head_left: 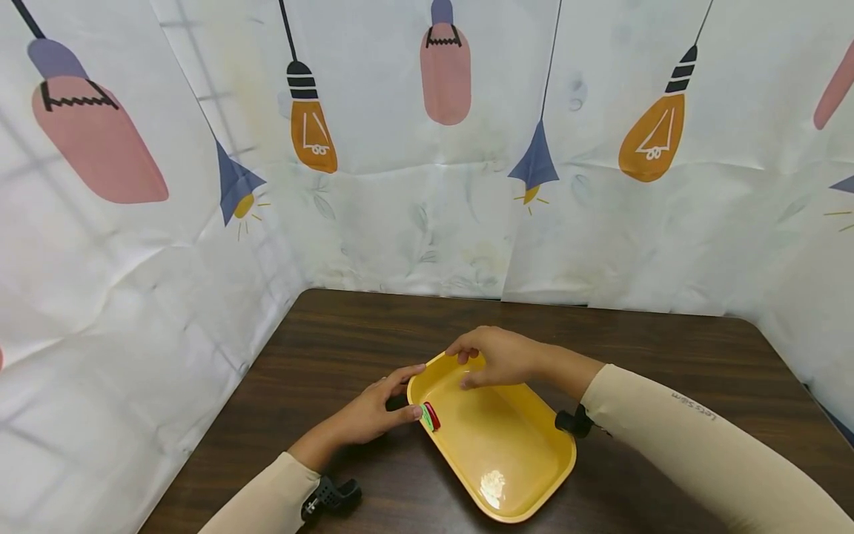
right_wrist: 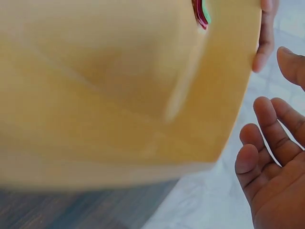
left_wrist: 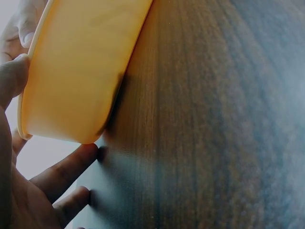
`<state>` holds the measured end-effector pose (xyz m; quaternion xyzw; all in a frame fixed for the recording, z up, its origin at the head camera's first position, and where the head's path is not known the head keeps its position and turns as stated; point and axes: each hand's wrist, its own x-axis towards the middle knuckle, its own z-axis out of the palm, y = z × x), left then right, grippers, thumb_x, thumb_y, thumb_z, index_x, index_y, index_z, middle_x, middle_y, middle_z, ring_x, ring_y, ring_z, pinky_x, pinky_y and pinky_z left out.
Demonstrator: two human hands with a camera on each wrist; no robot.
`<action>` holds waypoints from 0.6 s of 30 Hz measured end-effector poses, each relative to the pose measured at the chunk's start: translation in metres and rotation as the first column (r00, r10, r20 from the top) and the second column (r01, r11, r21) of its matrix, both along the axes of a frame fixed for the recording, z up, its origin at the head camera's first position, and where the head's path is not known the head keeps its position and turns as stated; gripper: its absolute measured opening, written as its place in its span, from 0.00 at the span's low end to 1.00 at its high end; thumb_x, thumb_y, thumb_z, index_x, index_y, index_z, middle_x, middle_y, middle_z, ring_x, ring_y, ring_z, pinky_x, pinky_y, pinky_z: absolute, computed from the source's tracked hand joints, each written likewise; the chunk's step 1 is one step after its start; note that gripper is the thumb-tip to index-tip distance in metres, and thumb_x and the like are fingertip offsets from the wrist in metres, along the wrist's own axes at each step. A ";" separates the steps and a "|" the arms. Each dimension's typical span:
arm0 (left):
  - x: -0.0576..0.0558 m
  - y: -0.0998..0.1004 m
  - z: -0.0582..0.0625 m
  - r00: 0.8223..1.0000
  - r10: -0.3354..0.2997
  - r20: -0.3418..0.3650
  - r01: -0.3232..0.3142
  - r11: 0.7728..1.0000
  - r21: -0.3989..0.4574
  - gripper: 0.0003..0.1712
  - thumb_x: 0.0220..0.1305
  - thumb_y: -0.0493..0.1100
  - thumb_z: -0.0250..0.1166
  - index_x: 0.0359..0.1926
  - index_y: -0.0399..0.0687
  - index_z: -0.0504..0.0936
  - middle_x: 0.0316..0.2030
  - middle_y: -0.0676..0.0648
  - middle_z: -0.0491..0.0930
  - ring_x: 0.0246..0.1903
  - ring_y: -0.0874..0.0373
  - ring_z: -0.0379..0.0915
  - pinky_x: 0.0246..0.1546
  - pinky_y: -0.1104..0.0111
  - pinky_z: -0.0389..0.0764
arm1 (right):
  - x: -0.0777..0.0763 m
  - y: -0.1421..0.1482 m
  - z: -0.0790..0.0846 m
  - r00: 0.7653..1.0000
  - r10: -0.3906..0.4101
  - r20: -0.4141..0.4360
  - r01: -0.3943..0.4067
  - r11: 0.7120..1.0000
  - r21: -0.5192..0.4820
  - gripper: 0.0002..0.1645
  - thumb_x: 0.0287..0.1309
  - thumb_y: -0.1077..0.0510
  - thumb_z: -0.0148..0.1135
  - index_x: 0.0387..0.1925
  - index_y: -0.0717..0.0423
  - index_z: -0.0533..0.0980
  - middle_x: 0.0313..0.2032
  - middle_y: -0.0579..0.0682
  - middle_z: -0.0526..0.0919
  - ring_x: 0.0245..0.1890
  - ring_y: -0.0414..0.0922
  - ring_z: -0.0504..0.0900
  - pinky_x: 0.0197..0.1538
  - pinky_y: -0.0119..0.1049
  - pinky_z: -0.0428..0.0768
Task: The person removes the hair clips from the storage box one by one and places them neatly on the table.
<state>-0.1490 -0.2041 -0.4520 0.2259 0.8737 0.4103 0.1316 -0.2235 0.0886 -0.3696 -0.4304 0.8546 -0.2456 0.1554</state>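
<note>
A yellow rectangular tray (head_left: 500, 437) with rounded corners sits at an angle on the dark table. Against its left inner wall lie small red strips (head_left: 432, 417) and a light green strip (head_left: 425, 416), too small to identify. My left hand (head_left: 370, 415) spreads around the tray's far-left corner, its fingers extended. In the left wrist view the thumb (left_wrist: 16, 76) touches the rim, while a fingertip meets the lower wall. My right hand (head_left: 503, 360) hovers at the far end of the tray, fingers relaxed and apart; in the right wrist view its palm (right_wrist: 279, 191) holds nothing.
The wood-grain table (head_left: 667, 386) extends around the tray. A white curtain (head_left: 414, 208) printed with lamps and bulbs hangs behind it and on both sides. Dark straps (head_left: 330, 495) sit on my wrists over beige sleeves (head_left: 700, 437).
</note>
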 end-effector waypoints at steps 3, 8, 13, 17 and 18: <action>0.000 0.000 0.000 1.000 -0.007 0.005 0.007 1.000 0.009 0.40 0.73 0.59 0.63 0.79 0.69 0.57 0.71 0.47 0.68 0.65 0.48 0.71 0.63 0.34 0.63 | 0.001 -0.005 -0.002 1.000 0.011 0.004 -0.011 1.000 0.005 0.32 0.61 0.48 0.75 0.63 0.55 0.78 0.49 0.46 0.83 0.52 0.49 0.80 0.56 0.45 0.77; 0.000 0.000 0.000 1.000 -0.008 0.014 0.008 1.000 0.013 0.40 0.73 0.59 0.63 0.79 0.69 0.56 0.71 0.48 0.68 0.66 0.49 0.71 0.64 0.35 0.62 | 0.003 -0.013 -0.010 0.999 0.035 0.016 -0.035 0.999 0.016 0.32 0.61 0.49 0.75 0.64 0.55 0.78 0.49 0.48 0.84 0.50 0.47 0.80 0.56 0.44 0.77; -0.001 0.000 0.000 1.000 -0.002 0.011 0.002 1.000 0.009 0.40 0.73 0.59 0.64 0.79 0.70 0.57 0.71 0.49 0.68 0.66 0.49 0.70 0.64 0.35 0.62 | 0.005 -0.021 -0.018 0.998 0.047 0.043 -0.048 0.998 0.032 0.32 0.60 0.48 0.75 0.63 0.53 0.78 0.48 0.47 0.84 0.51 0.48 0.80 0.55 0.41 0.77; 0.000 -0.001 -0.001 1.000 0.001 0.009 -0.001 1.000 0.001 0.40 0.73 0.60 0.63 0.79 0.70 0.57 0.71 0.49 0.69 0.66 0.49 0.70 0.64 0.35 0.62 | 0.007 -0.026 -0.024 0.997 0.068 0.039 -0.069 0.997 0.041 0.31 0.60 0.49 0.76 0.63 0.52 0.78 0.48 0.45 0.84 0.50 0.45 0.80 0.55 0.38 0.77; 0.000 -0.001 -0.001 1.000 0.001 0.009 -0.001 1.000 0.001 0.40 0.73 0.60 0.63 0.79 0.71 0.57 0.71 0.49 0.68 0.66 0.49 0.70 0.64 0.35 0.62 | 0.007 -0.027 -0.026 0.996 0.078 0.034 -0.080 0.996 0.040 0.31 0.60 0.49 0.76 0.63 0.52 0.79 0.48 0.45 0.84 0.50 0.45 0.80 0.55 0.38 0.77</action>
